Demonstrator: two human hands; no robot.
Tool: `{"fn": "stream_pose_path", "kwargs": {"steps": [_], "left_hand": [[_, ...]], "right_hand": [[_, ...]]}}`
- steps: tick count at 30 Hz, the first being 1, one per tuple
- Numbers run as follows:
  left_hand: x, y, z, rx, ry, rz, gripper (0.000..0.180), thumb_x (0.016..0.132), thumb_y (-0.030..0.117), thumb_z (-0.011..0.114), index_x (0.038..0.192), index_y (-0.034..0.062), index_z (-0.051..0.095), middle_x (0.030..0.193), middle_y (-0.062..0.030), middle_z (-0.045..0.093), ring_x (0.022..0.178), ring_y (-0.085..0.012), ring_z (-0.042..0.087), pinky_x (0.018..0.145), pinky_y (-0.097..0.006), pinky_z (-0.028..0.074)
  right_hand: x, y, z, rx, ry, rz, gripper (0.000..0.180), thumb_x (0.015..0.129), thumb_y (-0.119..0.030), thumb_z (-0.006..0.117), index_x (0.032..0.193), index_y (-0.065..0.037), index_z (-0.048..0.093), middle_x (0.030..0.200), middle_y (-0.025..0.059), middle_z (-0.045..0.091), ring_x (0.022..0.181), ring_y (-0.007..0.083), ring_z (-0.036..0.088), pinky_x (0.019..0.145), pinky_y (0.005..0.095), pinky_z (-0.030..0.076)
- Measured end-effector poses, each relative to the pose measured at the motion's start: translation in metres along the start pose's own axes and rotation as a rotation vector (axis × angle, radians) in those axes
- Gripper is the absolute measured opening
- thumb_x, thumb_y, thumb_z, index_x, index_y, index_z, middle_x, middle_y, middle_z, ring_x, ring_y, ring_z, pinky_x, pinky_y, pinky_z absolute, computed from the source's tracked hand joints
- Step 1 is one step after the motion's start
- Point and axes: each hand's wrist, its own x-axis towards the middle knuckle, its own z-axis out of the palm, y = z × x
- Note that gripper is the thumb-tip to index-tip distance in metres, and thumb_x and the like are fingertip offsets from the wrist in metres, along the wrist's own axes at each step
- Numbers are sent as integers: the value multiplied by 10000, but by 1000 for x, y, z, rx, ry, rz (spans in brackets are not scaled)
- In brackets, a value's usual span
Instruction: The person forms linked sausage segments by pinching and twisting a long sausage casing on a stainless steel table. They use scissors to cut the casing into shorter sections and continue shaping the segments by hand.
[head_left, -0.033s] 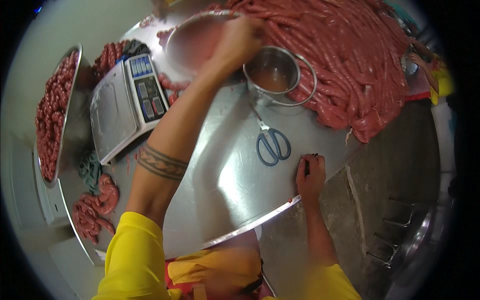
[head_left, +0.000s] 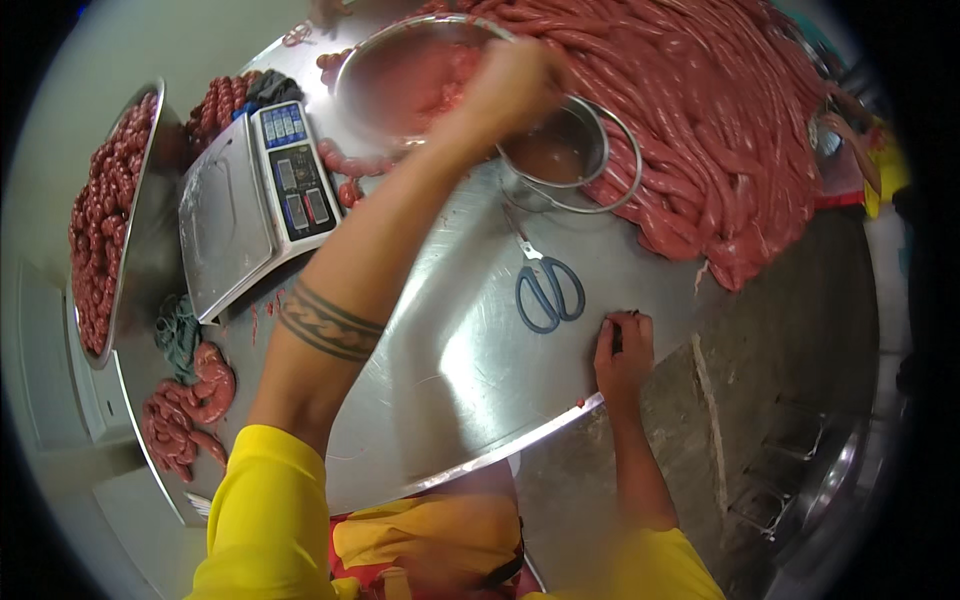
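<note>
Left hand (head_left: 518, 90) near steel pot (head_left: 528, 189)

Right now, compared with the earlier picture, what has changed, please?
The left hand moved to the right, hiding more of the steel pot from view; it is blurred, so its grip cannot be told. The right hand, the scissors and the scale stayed as they were.
</note>
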Motion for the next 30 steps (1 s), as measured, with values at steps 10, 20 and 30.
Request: {"fn": "stream_pose_path", "kwargs": {"steps": [10, 20, 30], "left_hand": [[49, 7, 147, 178, -266, -379, 420, 975, 360, 676, 1328, 147, 756, 1438, -103, 685, 1366, -292, 622, 1091, -495, 512], [64, -6, 135, 164, -385, -544, 443, 901, 294, 766, 1299, 101, 758, 1278, -119, 756, 1185, -305, 723, 956, -434, 596], [-159, -42, -23, -196, 337, -238, 272, 769, 217, 837, 984, 54, 797, 953, -194, 783, 902, -403, 766, 810, -480, 612]], "right_hand": [[12, 26, -4, -81, -122, -64, 123, 971, -89, 662, 1070, -22, 694, 1010, 137, 635, 910, 321, 633, 773, 398, 522], [-7, 17, 13, -217, -41, -291, 174, 1037, -148, 639, 1110, 5, 681, 1035, 141, 642, 895, 290, 667, 722, 382, 541], [-2, 32, 20, -137, -50, -175, 163, 1044, -152, 641, 1103, -7, 687, 1043, 102, 645, 897, 240, 643, 737, 352, 514]]}}
